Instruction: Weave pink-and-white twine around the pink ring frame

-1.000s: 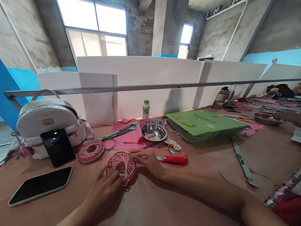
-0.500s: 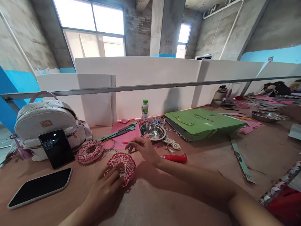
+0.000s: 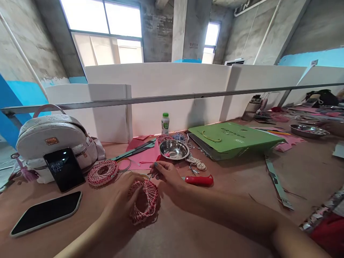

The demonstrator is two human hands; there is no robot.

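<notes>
OK, I see left hand (image 3: 124,191) fingers clamped on the red-white ring (image 3: 152,195); right hand (image 3: 171,176) near its far edge, can't tell whether its fingers grip anything.

Workroom interior: rough grey concrete walls (image 3: 158,39), blue paint (image 3: 322,56) low down, daylit.
One large window (image 3: 87,16), upper panes glaring white; one narrow window (image 3: 212,34), right of a square concrete pillar (image 3: 197,32); white pipes (image 3: 271,27), wall-side; white partition panels (image 3: 166,80), crossed by a grey metal rail (image 3: 166,98); one table (image 3: 215,229), brown top.
</notes>
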